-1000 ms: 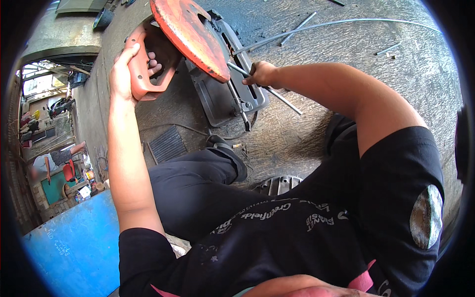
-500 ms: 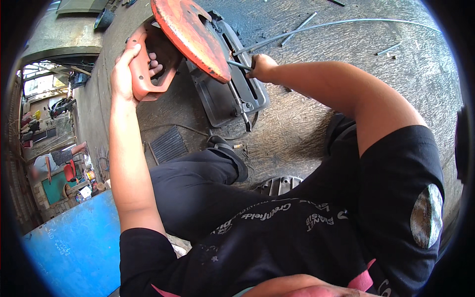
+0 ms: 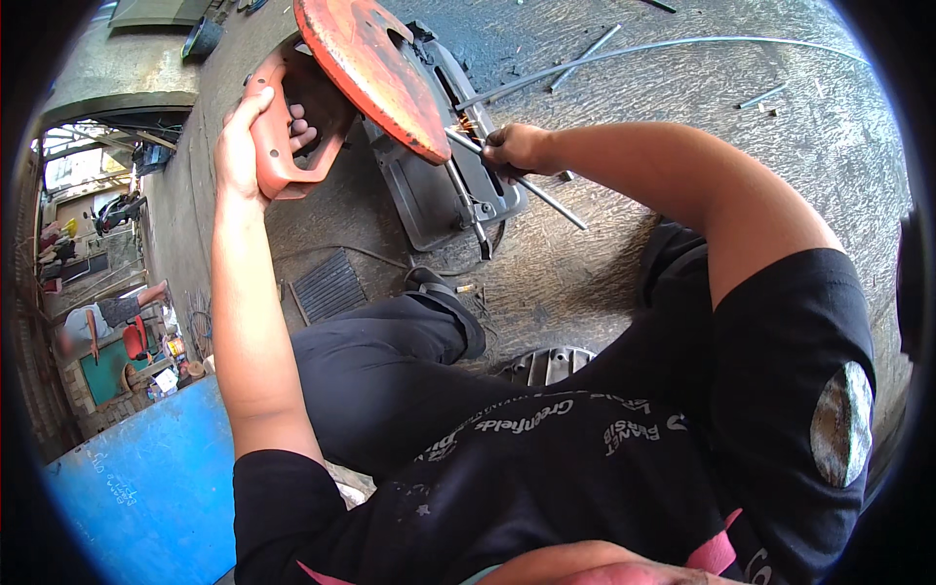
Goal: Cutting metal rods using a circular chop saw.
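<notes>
Rough floor (image 3: 702,88) below; my left grip (image 3: 241,146) wraps the saw handle (image 3: 277,146), right grip (image 3: 513,151) clenches a rod (image 3: 556,206); sparks (image 3: 466,125) so close could scorch me.

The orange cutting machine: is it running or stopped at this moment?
Running, most likely: small orange sparks show beside the guard, near the metal rod in the right hand. The blade is hidden.

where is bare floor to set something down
Bare: rough grey floor between the long curved silver rod and the right forearm. Crowded: the dark grey saw base, where the right hand grips a straight silver tube beside the round orange guard.
</notes>
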Available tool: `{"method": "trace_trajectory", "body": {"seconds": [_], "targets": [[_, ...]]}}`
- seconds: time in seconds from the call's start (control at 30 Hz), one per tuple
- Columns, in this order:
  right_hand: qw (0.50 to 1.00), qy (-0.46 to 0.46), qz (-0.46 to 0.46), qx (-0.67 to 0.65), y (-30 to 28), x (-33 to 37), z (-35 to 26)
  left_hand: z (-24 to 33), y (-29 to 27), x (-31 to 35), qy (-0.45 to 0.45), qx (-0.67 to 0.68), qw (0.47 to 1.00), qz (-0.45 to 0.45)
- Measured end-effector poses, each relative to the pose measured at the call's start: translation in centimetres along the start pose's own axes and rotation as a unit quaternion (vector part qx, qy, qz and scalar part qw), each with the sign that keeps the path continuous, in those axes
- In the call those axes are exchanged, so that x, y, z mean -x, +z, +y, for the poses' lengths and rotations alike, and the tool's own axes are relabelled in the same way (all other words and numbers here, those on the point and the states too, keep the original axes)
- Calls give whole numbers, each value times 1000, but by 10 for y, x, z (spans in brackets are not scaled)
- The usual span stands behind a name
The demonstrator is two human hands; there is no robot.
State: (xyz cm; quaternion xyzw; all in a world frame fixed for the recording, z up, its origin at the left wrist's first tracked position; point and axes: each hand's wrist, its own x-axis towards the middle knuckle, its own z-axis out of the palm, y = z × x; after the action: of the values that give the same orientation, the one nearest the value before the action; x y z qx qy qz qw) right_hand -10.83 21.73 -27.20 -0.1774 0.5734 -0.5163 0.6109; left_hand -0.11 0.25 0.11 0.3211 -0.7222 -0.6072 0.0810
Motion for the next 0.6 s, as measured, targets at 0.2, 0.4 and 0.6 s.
{"method": "trace_trajectory", "body": {"seconds": [0.2,0.4,0.6], "targets": [[991,-1,-77,-105,4,-6,2,0,-1,0,1,-2,1000,-3],[992,20,-55,-113,3,-8,-4,0,-2,2,0,-1,1000,3],[999,17,12,25,-3,-6,3,0,0,0,10,4,1000,3]]}}
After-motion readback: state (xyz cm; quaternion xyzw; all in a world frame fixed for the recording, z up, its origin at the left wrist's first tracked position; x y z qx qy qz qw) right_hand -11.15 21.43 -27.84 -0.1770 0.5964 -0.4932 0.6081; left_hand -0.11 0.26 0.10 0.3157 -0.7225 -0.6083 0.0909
